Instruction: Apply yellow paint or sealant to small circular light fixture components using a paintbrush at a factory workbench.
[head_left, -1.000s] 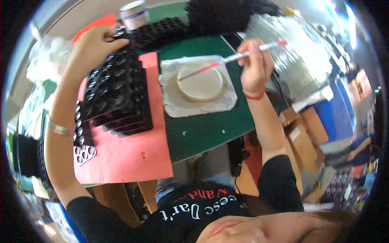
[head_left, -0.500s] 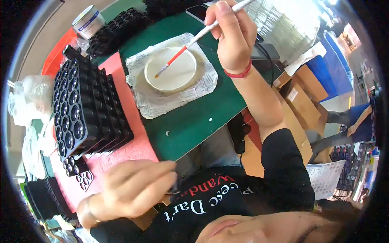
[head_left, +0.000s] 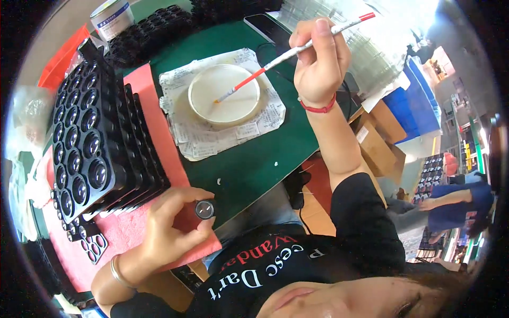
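Observation:
My left hand (head_left: 175,225) pinches a small black round lens piece (head_left: 204,209) between thumb and fingertips, its glassy face showing, above the edge of the pink mat (head_left: 199,249). In my right hand (head_left: 321,61) is a thin paintbrush (head_left: 289,54) with a white-wrapped handle and red ends. Its bristle tip points down into a shallow round dish (head_left: 199,108) with a pale rim; whether the tip touches the bottom I cannot tell. Beneath the dish lies a square pad of printed paper (head_left: 193,146).
Stacked black trays (head_left: 108,143) of round lenses stand on the left, with a few loose lens pieces (head_left: 95,248) nearby. A white can (head_left: 113,20) and more black trays (head_left: 154,29) sit at the back. A phone (head_left: 265,27) lies on the green table (head_left: 233,180). Cardboard boxes (head_left: 376,135) are at right.
My left hand has moved up and left, turning so that the lens piece shows. The right hand has shifted slightly right and down, and the brush tip is now nearer the dish's middle.

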Demonstrator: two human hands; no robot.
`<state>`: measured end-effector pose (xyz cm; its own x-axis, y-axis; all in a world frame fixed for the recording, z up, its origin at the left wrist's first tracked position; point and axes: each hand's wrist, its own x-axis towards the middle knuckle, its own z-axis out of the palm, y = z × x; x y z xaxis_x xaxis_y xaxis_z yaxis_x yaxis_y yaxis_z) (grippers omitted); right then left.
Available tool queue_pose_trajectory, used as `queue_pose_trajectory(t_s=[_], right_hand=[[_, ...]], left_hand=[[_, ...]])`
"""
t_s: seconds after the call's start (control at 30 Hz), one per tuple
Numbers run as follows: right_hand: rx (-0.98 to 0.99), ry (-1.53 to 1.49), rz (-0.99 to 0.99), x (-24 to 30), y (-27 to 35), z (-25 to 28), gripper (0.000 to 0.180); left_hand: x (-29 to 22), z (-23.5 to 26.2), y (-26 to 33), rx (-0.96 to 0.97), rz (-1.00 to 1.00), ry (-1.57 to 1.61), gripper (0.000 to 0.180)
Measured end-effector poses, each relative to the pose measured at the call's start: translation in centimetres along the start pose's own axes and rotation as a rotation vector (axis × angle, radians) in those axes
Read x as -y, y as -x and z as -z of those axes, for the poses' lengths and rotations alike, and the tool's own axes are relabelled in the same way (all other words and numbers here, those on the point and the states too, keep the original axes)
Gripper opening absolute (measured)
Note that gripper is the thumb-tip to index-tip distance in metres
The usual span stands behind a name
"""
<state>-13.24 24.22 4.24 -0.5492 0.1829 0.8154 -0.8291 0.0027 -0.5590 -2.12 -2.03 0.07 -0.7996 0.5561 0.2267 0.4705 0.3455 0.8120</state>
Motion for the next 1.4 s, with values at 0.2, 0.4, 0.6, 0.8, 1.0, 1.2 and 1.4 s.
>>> queue_pose_trajectory(t_s=[0.2,0.4,0.6,0.8,1.0,1.2,1.4], right_hand=[[-0.103,0.023,0.109,-0.2,-0.3,0.0,0.03],[0.012,0.003,0.042,-0.4,-0.1,0.2,0.031],[-0.11,0.009,0.049,-0.4,-0.3,0.2,0.031],[0.018,-0.054,0.017,-0.7,-0.3,0.5,0.03],[-0.017,-0.444,-0.192,-0.6,-1.2,0.7,0.031],[0.155,-0.676,-0.338,0.8,-0.7,-0.3,0.027],[0.31,-0.619,-0.288,1.4,-0.1,-1.2,0.024]], left_hand=[[0.2,0.0,0.4,-0.039,0.046,0.092,0.029],[0.2,0.2,0.4,-0.028,0.127,0.145,0.03],[0.6,0.0,0.5,-0.055,0.141,0.231,0.03],[-0.4,0.4,0.3,-0.044,0.353,0.334,0.03],[-0.2,0.3,0.4,-0.092,0.242,0.265,0.029],[-0.8,0.7,0.6,-0.132,0.415,0.654,0.032],[0.0,0.7,1.0,-0.12,0.427,0.712,0.032]])
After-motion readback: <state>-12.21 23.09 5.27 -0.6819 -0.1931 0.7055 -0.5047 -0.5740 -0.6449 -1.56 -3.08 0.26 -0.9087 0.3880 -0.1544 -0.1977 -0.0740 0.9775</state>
